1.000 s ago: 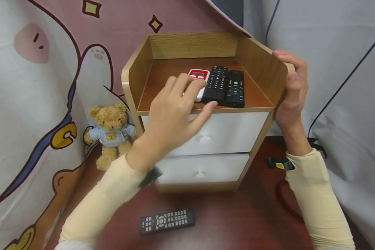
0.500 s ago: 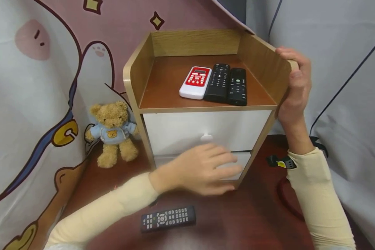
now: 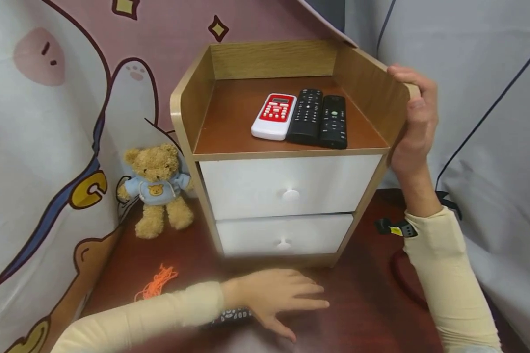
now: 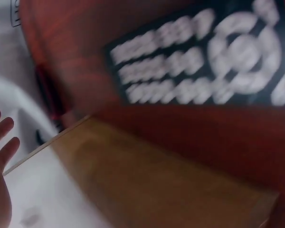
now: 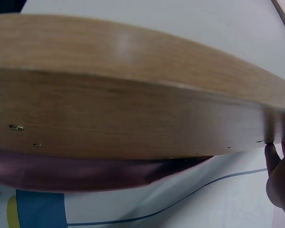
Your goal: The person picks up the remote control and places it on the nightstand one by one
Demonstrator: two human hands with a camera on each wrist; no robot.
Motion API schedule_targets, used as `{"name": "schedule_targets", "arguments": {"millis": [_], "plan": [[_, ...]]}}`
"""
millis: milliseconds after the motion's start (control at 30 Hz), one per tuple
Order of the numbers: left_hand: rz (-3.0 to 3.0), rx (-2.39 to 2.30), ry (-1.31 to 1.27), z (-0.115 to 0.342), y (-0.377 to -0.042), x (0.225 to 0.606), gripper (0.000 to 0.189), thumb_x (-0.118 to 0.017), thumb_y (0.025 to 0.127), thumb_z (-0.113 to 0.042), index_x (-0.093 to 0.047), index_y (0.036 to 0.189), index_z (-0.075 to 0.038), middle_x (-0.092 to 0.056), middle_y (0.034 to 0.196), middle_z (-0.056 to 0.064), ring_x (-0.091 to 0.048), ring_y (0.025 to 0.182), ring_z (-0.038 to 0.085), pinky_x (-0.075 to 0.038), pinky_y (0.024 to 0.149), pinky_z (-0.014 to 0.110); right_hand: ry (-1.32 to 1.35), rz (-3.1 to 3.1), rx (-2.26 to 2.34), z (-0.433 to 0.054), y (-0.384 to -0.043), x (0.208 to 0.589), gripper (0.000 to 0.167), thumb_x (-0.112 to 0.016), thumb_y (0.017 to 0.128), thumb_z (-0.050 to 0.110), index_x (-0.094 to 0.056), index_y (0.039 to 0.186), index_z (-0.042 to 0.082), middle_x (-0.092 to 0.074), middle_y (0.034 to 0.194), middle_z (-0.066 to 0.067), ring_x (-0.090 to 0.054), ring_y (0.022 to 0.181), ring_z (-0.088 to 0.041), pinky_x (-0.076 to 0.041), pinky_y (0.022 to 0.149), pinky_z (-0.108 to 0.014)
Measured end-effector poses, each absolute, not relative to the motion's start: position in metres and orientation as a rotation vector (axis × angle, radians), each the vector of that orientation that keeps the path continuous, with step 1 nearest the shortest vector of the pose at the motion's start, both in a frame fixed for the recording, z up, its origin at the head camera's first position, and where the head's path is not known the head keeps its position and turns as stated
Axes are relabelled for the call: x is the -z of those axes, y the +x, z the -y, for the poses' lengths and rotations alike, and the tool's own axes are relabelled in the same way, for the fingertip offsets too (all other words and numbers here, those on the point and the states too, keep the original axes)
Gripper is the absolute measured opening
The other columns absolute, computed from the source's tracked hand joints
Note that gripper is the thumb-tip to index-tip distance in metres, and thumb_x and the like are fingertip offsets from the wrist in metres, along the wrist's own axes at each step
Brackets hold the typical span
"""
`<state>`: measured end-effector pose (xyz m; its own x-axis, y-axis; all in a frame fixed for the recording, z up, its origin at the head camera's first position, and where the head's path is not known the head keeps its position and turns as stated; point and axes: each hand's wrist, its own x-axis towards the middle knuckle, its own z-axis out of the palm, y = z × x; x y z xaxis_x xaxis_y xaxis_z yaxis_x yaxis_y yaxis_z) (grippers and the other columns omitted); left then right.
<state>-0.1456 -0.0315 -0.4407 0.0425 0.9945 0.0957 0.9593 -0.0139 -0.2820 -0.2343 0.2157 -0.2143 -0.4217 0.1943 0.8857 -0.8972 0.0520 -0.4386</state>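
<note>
My left hand (image 3: 282, 298) is low over the table, fingers spread and holding nothing. Beneath its wrist a dark remote control (image 3: 231, 315) with pale buttons lies partly covered; the left wrist view shows this remote (image 4: 180, 59) blurred. My right hand (image 3: 416, 127) grips the front top edge of the right side panel of a small wooden cabinet (image 3: 368, 93), fingers over the rim. On the cabinet's top shelf lie a white-and-red remote (image 3: 274, 116) and two black remotes, a longer one (image 3: 306, 116) and a shorter one (image 3: 333, 122), side by side.
Two white drawers, upper (image 3: 251, 189) and lower (image 3: 247, 237), are closed under the shelf. A teddy bear (image 3: 156, 189) in a blue hoodie sits left of the cabinet. Orange string (image 3: 159, 283) lies on the dark red table (image 3: 366, 304). Printed cloth hangs behind.
My left hand has gone from above the white-and-red remote on the shelf, down past the drawers, to over the remote on the table. My right hand keeps its grip on the cabinet.
</note>
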Motion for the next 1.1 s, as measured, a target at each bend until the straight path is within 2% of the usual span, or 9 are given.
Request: {"name": "schedule_targets", "arguments": {"millis": [333, 533, 833, 1000, 1100], "plan": [[2.021, -0.163, -2.049, 0.079, -0.14, 0.501, 0.094, -0.041, 0.088, -0.079, -0.03, 0.157, -0.016, -0.048, 0.151, 0.006, -0.045, 0.139, 0.02, -0.038, 0.115, 0.034, 0.793, 1.439, -1.521, -0.212, -0.238, 0.215, 0.036, -0.043, 0.091, 0.026, -0.06, 0.117, 0.007, -0.058, 0.129, -0.009, -0.044, 0.127, -0.029, -0.031, 0.109, -0.031], [2.013, 0.054, -2.016, 0.118, -0.141, 0.525, 0.088, -0.05, 0.087, -0.073, -0.041, 0.151, -0.013, -0.053, 0.145, 0.007, -0.05, 0.133, 0.021, -0.042, 0.111, 0.037, 0.772, 1.454, -1.498, -0.21, -0.234, 0.212, 0.036, -0.044, 0.091, 0.027, -0.059, 0.117, 0.007, -0.058, 0.129, -0.006, -0.045, 0.126, -0.026, -0.03, 0.11, -0.031], [2.172, 0.166, -1.776, 0.179, -0.143, 0.539, 0.087, -0.054, 0.085, -0.075, -0.048, 0.146, -0.013, -0.058, 0.133, 0.008, -0.057, 0.117, 0.018, -0.049, 0.099, 0.037, 0.789, 1.462, -1.494, -0.213, -0.238, 0.213, 0.037, -0.043, 0.092, 0.028, -0.059, 0.118, 0.008, -0.057, 0.13, -0.008, -0.044, 0.127, -0.028, -0.03, 0.109, -0.031], [2.36, 0.173, -1.663, 0.206, -0.138, 0.545, 0.091, -0.054, 0.082, -0.078, -0.046, 0.147, -0.015, -0.055, 0.139, 0.005, -0.056, 0.122, 0.019, -0.05, 0.1, 0.046, 0.775, 1.443, -1.509, -0.215, -0.238, 0.214, 0.036, -0.044, 0.091, 0.027, -0.06, 0.116, 0.007, -0.058, 0.129, -0.009, -0.045, 0.126, -0.029, -0.031, 0.108, -0.031], [2.448, 0.217, -1.616, 0.215, -0.134, 0.546, 0.095, -0.059, 0.079, -0.079, -0.044, 0.148, -0.015, -0.053, 0.14, 0.002, -0.054, 0.124, 0.016, -0.049, 0.104, 0.044, 0.768, 1.435, -1.52, -0.215, -0.234, 0.214, 0.035, -0.043, 0.092, 0.025, -0.06, 0.116, 0.006, -0.059, 0.129, -0.009, -0.045, 0.127, -0.029, -0.031, 0.109, -0.03]]}}
